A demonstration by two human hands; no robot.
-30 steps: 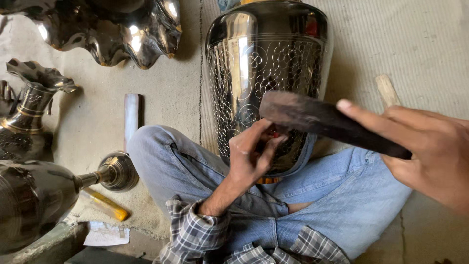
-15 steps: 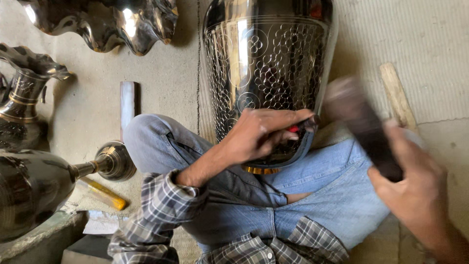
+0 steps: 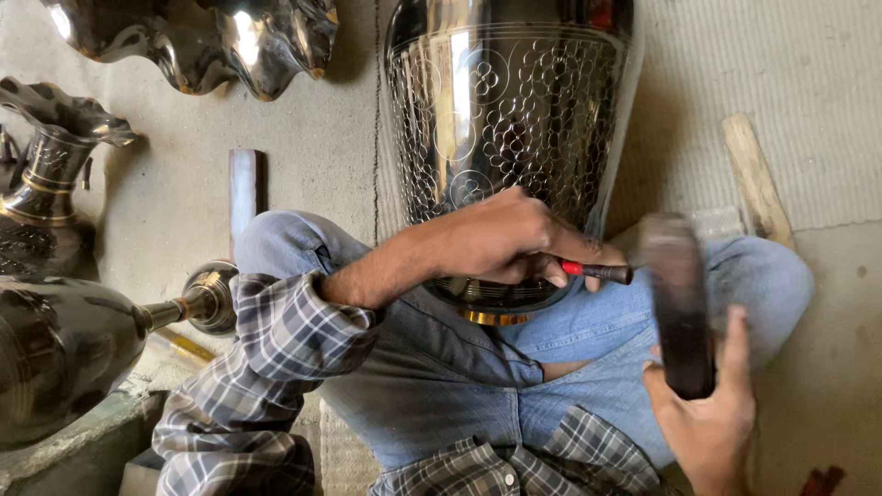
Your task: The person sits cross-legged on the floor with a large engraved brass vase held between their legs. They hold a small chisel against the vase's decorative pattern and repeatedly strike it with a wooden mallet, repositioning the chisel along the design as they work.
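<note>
Roughly by size, largest first:
Big vase [image 3: 510, 138]: dark shiny metal with engraved circles, lying against the person's crossed legs in blue jeans.
Dark jug [image 3: 64, 344]: lies on its side at the left, near the knee.
Wavy bowl [image 3: 230, 41]: at the top left on the floor.
Small pitcher [image 3: 46, 156]: stands at the left edge.
Mallet [image 3: 680, 303]: dark block, blurred, just beside the chisel's end.
Left hand [image 3: 501, 239]: closed around a thin chisel [image 3: 597, 271] with a red band, resting on the vase.
Right hand [image 3: 712, 418]: wrapped around the mallet's lower end.
Wooden stick [image 3: 758, 179]: lies on the floor at the right.
</note>
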